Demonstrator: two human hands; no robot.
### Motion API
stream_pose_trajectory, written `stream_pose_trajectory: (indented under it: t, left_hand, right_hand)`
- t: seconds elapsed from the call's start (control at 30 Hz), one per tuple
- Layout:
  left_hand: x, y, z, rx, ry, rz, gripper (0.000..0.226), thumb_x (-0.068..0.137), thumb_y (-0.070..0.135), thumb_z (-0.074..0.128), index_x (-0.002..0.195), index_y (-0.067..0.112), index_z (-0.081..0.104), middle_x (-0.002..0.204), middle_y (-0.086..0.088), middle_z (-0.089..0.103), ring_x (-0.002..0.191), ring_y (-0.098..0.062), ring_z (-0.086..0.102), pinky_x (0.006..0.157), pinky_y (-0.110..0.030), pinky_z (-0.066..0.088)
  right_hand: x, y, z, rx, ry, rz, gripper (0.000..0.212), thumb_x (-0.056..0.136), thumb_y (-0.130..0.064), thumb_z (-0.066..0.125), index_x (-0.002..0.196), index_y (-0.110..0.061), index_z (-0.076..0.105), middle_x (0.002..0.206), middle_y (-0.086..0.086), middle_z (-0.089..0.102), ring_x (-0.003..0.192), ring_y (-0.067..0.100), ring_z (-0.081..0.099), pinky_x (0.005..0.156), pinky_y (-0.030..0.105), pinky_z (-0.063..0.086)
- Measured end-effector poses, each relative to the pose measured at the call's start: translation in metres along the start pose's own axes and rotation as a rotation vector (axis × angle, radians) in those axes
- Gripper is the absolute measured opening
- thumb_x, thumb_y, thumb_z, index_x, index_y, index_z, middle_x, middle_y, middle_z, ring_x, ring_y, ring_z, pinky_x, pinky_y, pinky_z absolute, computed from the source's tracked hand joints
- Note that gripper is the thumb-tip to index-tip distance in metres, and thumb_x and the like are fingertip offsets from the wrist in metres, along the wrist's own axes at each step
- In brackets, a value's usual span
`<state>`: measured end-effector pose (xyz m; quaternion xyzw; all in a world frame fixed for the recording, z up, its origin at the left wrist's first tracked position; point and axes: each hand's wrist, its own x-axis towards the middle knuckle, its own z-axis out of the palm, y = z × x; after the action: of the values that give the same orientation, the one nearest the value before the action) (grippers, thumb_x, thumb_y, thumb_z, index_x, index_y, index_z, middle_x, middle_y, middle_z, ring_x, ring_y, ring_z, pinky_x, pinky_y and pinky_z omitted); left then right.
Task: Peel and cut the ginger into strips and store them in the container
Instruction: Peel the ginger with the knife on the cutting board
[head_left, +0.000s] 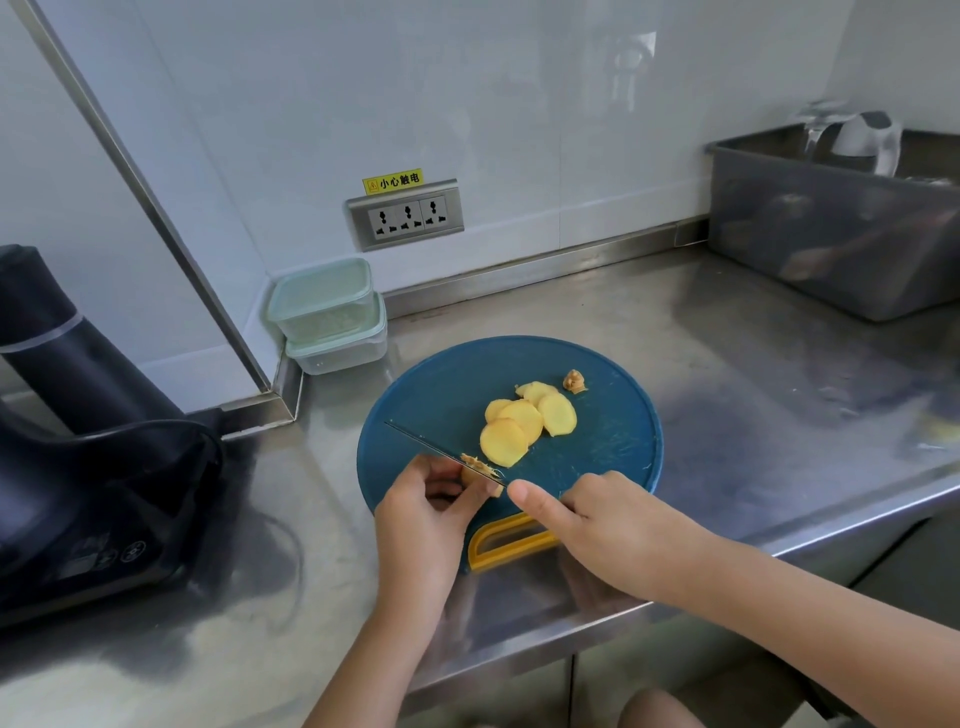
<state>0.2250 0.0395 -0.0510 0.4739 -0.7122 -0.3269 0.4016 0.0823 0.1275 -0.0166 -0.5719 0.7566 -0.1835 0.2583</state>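
Several yellow peeled ginger slices (524, 423) lie overlapped on a round blue cutting board (597, 447) with a yellow handle (506, 545). My left hand (423, 512) pinches a small end piece of ginger (478, 475) at the board's near edge. My right hand (597, 525) grips a knife whose thin blade (431, 441) runs edge-on across that piece, with bits of peel on it. A brown peel scrap (575, 381) sits at the board's far side. Two stacked lidded containers (330, 317) with pale green lids stand by the wall.
A dark appliance with a cord (88, 467) fills the left of the steel counter (753, 395). A grey bin (836, 228) holding a clear jug stands at the back right. A wall socket (408, 215) is behind the board. The counter's front edge runs close below my hands.
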Motion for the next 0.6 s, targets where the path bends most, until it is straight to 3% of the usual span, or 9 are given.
stream_pose_trajectory:
  t: [0.2,0.33,0.6]
  left_hand:
    - [-0.0024,-0.0032,0.0059,-0.062,0.029,-0.021,0.020,0.073,0.029,0.078,0.086,0.025,0.063,0.078,0.013,0.067,0.074,-0.002,0.064,0.065,-0.008,0.048]
    - [-0.0021,-0.0037,0.0073,-0.038,0.039,-0.005,0.023,0.074,0.031,0.078,0.090,0.024,0.064,0.079,0.013,0.067,0.073,0.001,0.063,0.065,-0.008,0.048]
    - [-0.0025,-0.0056,0.0077,0.008,0.027,0.008,0.023,0.075,0.032,0.077,0.086,0.026,0.058,0.078,0.016,0.062,0.073,0.000,0.060,0.065,-0.007,0.047]
  right_hand:
    - [0.0041,-0.0017,-0.0034,0.133,-0.070,0.092,0.076,0.067,-0.086,0.018,0.062,-0.012,0.033,0.057,0.006,0.032,0.045,0.012,0.029,0.048,0.021,0.030]
    - [0.0089,-0.0054,-0.0084,0.295,-0.156,0.161,0.082,0.043,-0.094,0.026,0.067,-0.016,0.032,0.059,0.005,0.034,0.043,0.016,0.029,0.040,0.026,0.029]
    - [0.0058,-0.0080,-0.0061,0.158,-0.126,0.144,0.067,0.077,-0.079,0.024,0.055,-0.016,0.029,0.051,0.002,0.032,0.033,0.008,0.027,0.034,0.014,0.026]
